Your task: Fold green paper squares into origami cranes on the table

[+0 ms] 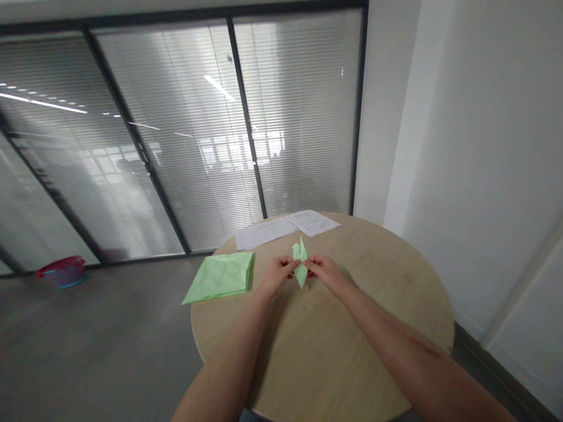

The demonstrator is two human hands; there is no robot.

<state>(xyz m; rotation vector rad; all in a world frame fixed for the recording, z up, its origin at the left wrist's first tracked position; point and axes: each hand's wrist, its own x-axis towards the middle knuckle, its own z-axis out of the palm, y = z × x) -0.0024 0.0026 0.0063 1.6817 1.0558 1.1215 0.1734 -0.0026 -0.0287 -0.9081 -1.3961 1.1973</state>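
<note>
A small folded light-green paper crane [301, 271] is held up between both hands, above the round wooden table. Its narrow points rise at the far end, one of them bent over at the tip, and another point hangs toward me. My left hand [278, 273] pinches its left side, the thumb lying on the paper. On the right side my right hand [324, 272] grips it the same way. The fingers beneath the paper are mostly hidden.
Creased green paper sheets [222, 275] lie at the table's left edge, one corner overhanging. Two printed white sheets [266, 232] rest at the far edge of the table [352, 351]. A red and blue basket [65, 272] stands on the floor, left, before a glass partition with blinds.
</note>
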